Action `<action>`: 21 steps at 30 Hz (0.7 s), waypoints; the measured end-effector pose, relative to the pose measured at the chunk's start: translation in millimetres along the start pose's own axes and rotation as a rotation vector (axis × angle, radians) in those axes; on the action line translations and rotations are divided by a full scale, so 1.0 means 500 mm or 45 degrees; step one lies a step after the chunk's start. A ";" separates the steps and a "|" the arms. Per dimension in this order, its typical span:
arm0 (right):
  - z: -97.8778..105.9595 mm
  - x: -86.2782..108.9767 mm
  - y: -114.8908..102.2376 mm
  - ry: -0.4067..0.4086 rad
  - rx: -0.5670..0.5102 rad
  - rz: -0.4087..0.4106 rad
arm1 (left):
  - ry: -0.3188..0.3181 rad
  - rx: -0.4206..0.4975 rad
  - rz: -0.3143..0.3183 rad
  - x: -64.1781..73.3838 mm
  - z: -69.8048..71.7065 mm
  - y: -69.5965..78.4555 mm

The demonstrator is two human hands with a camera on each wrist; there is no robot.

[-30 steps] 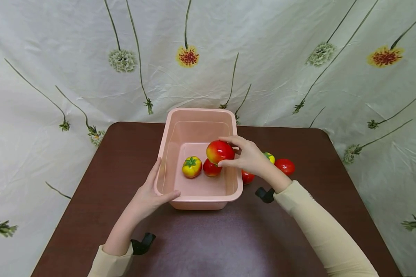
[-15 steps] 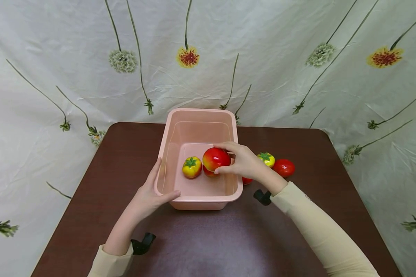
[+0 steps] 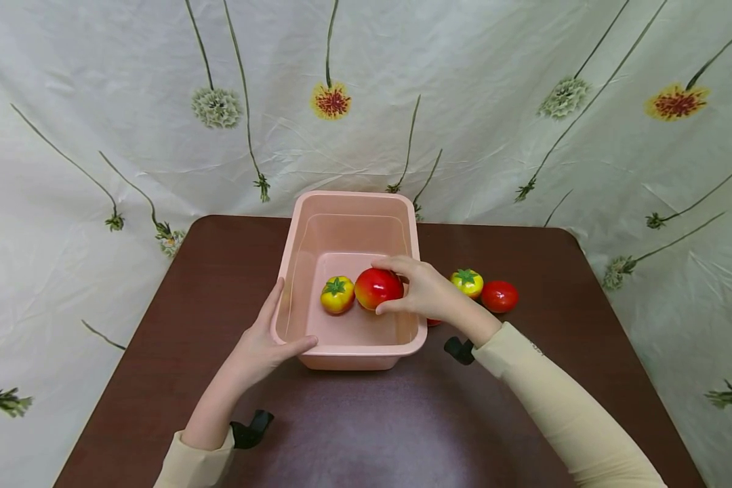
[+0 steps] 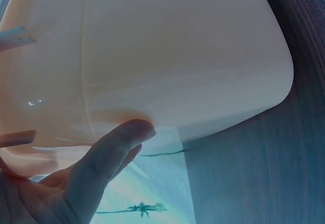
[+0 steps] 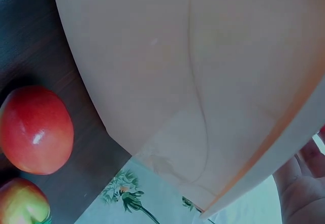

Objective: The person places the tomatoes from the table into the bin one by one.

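My right hand (image 3: 423, 291) reaches over the right rim of a pink plastic bin (image 3: 356, 230). Between thumb and fingers it holds a glossy red fruit (image 3: 377, 288) with a yellowish left side, low inside the bin. Just left of that lies a yellow fruit with a green leafy top (image 3: 337, 295), on the bin floor. Another red fruit in the bin is hidden beneath the held one. My left hand (image 3: 262, 346) rests against the bin's near-left corner, fingers along the left side and thumb straight across the front rim. The left wrist view shows that thumb (image 4: 114, 150) against the pink wall.
Right of the bin, a yellow fruit with a green top (image 3: 467, 282) and a red fruit (image 3: 499, 297) lie on the dark brown table (image 3: 366, 427). A further red fruit (image 3: 434, 322) is mostly hidden behind the bin and right wrist. A floral cloth (image 3: 494, 156) hangs behind the table.
My right hand has lowered the red fruit into the bin and slightly left, covering the red fruit beneath it. My left hand and the bin have stayed put.
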State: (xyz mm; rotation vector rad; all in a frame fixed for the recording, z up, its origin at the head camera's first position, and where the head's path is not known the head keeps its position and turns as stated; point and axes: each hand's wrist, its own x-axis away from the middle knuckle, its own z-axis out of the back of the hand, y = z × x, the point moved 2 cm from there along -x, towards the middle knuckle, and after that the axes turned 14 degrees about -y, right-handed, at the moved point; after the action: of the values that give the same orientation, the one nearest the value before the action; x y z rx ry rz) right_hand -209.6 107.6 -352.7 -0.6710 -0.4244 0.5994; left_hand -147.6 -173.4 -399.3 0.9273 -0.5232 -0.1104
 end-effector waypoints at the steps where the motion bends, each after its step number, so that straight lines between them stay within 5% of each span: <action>1: -0.001 0.000 0.001 -0.006 0.002 -0.001 | 0.001 -0.002 0.000 0.000 0.000 0.000; 21: -0.010 0.001 -0.004 -0.090 0.131 0.014 | 0.001 -0.011 -0.008 -0.001 -0.002 0.000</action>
State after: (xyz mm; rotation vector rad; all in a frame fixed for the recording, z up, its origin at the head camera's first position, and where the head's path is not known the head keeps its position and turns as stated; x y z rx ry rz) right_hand -205.9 104.3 -354.6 -0.5554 -0.4531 0.6521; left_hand -147.5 -172.6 -399.9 0.9205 -0.5191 -0.1177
